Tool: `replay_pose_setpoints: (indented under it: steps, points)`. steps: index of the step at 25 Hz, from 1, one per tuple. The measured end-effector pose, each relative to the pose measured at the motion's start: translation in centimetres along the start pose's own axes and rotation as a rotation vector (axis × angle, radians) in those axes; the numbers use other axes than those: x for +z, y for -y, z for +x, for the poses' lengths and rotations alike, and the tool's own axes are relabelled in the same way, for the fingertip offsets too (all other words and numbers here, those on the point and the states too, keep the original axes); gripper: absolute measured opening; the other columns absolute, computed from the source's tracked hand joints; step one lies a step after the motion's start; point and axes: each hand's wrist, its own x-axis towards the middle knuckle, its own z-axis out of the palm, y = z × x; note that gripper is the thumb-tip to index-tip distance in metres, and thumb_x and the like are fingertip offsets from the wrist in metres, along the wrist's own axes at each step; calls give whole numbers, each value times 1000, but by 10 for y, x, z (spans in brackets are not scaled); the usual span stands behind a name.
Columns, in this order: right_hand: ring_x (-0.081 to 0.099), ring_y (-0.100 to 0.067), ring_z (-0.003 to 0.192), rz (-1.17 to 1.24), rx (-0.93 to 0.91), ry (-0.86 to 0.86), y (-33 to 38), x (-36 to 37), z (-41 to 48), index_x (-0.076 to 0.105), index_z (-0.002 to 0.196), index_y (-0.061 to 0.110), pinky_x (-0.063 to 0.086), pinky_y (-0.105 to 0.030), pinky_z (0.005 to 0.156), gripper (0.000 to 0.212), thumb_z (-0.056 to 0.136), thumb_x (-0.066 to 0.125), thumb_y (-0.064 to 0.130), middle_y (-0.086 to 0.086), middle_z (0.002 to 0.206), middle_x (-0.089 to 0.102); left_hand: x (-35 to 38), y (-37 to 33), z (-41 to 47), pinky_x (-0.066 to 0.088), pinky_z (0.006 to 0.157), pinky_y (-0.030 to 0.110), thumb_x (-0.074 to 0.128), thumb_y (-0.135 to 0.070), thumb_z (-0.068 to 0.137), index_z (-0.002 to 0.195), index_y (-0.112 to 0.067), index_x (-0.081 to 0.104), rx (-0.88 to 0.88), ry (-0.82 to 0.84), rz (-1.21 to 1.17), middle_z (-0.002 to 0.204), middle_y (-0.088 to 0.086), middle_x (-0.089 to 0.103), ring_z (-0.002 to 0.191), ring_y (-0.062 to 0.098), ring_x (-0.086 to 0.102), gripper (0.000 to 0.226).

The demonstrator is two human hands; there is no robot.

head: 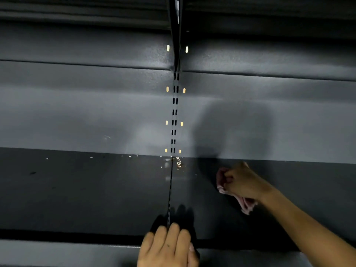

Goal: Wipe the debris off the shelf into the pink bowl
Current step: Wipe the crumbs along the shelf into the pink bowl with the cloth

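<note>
A dark grey metal shelf [96, 189] runs across the view. Small light crumbs of debris [178, 163] lie at the back of it, beside the centre seam, with a few specks scattered to the left along the back wall. My right hand [240, 182] is on the shelf to the right of the crumbs, shut on a bunched pink cloth [247, 206] that hangs out below the fist. My left hand [167, 245] rests on the shelf's front edge at the seam, fingers together, holding nothing that I can see. No pink bowl is in view.
A slotted upright [174, 122] runs up the grey back panel above the seam. Another shelf [77, 14] sits overhead. A grey lip [67, 251] runs along the front below the shelf edge.
</note>
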Motion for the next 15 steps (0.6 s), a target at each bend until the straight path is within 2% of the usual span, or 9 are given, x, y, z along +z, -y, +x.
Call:
replay_pose_setpoints:
  steps: [2,4,7,9,11,13,14,15]
  points:
    - [51,-32,110,-2,31,-4,28,3,17,63,108,9,42,-35,99,34,85,57,33,-13,115,50,-1,0,1,28,60,28,28,-32,84,48,-24,49,1,0,-14,51,-3,51,46,17,54,42]
    - [48,-36,112,82,75,-15,49,6,30,61,114,10,40,-37,100,35,85,57,29,-13,122,41,0,0,1,28,61,28,30,-32,82,50,-25,50,7,18,-24,55,-4,57,46,17,52,39]
    - [54,-31,106,194,79,-102,75,10,51,63,105,5,44,-32,93,28,86,51,21,-14,118,55,0,1,0,29,61,27,30,-32,83,55,-25,51,2,35,-25,62,-5,62,52,17,53,35]
    - [60,-26,98,294,16,-161,98,14,59,65,99,5,48,-34,94,23,88,46,12,-13,108,65,0,0,-1,28,60,27,31,-32,83,52,-24,50,-17,29,-17,56,-4,56,51,17,50,37]
    - [63,-20,84,429,-88,-151,125,15,62,68,95,10,51,-25,83,24,89,46,5,-8,98,69,-3,0,0,27,59,28,37,-31,80,51,-23,49,-18,28,-3,53,-2,51,48,18,47,32]
    - [66,-14,76,597,-176,-174,142,13,58,71,101,11,53,-13,66,30,88,46,2,-7,101,72,-4,-1,0,27,59,29,34,-31,83,52,-22,49,-20,37,9,54,-2,50,48,19,48,35]
    - [66,-7,66,671,-194,-229,141,9,55,71,101,10,49,-5,53,30,87,47,1,-7,97,73,-5,-1,-1,28,60,29,32,-31,84,52,-22,49,-16,35,3,55,-2,51,48,18,48,38]
    - [61,2,51,723,-187,-306,134,3,53,73,94,9,44,-3,42,29,85,48,-1,-7,88,73,-5,0,-1,29,60,28,33,-31,84,52,-23,49,-11,28,-4,55,-2,51,48,18,48,37]
